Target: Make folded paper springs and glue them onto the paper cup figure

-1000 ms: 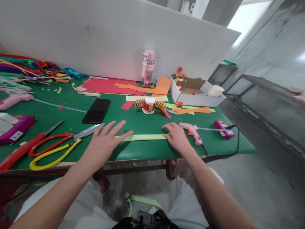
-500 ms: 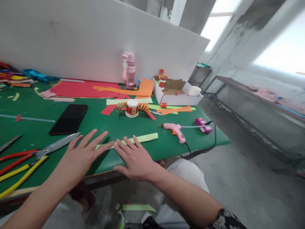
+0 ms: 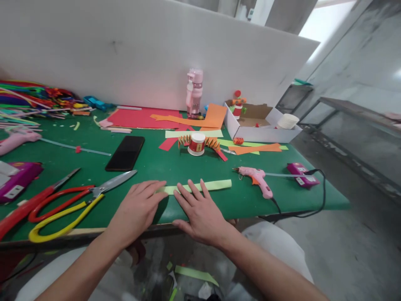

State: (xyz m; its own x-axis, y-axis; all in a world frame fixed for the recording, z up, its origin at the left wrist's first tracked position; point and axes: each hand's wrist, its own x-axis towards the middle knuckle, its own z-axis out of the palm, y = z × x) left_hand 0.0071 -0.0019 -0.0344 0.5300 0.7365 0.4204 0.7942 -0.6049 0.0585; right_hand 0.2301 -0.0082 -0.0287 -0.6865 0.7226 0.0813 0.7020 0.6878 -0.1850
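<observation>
A light green paper strip point(image 3: 219, 184) lies flat along the front of the green table. My left hand point(image 3: 138, 211) is at its left end, fingers drawn together and bent around that end, which they hide. My right hand point(image 3: 200, 213) rests flat across the strip's middle with fingers spread, pressing on it. Behind the strip stands a small red and white paper cup point(image 3: 196, 144) with folded orange paper arms on both sides. To the left of my left hand lie scissors point(image 3: 114, 182) with one red and one yellow handle.
A pink glue gun point(image 3: 257, 179) lies to the right, its cord hanging over the table edge. A black phone point(image 3: 125, 154) lies at the left. Farther back are a white box point(image 3: 260, 134), a pink bottle point(image 3: 194, 94) and red paper sheets point(image 3: 140, 118).
My left hand has gone from spread fingers to bent, closed fingers at the strip's left end. My right hand stays flat on the strip. The view has turned left.
</observation>
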